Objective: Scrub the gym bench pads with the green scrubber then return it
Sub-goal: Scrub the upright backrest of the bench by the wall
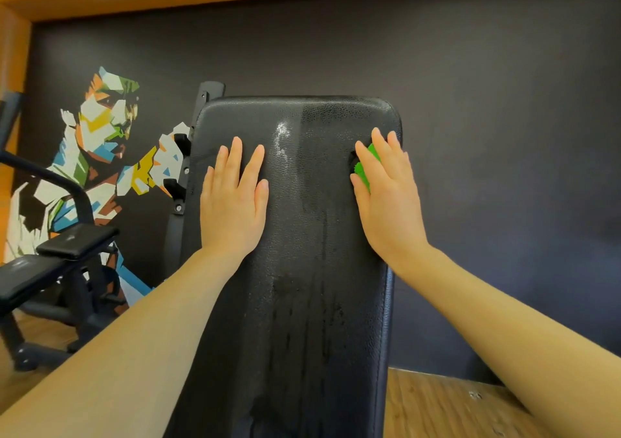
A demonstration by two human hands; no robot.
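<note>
Green scrubber (367, 165) mostly hidden under right hand (389, 195)

Two hands: left hand (235, 199), right hand (389, 195); one green scrubber (364, 167); one bench pad (302, 236).

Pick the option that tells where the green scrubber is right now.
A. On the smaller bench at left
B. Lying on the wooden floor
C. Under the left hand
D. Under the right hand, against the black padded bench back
D: the green scrubber peeks out beneath the flat right hand near the right edge of the black textured bench pad; the left hand covers only bare pad.

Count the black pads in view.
3: the big pad under both hands, and two smaller pads, upper and lower, on the machine at left. Others may be hidden.
</note>
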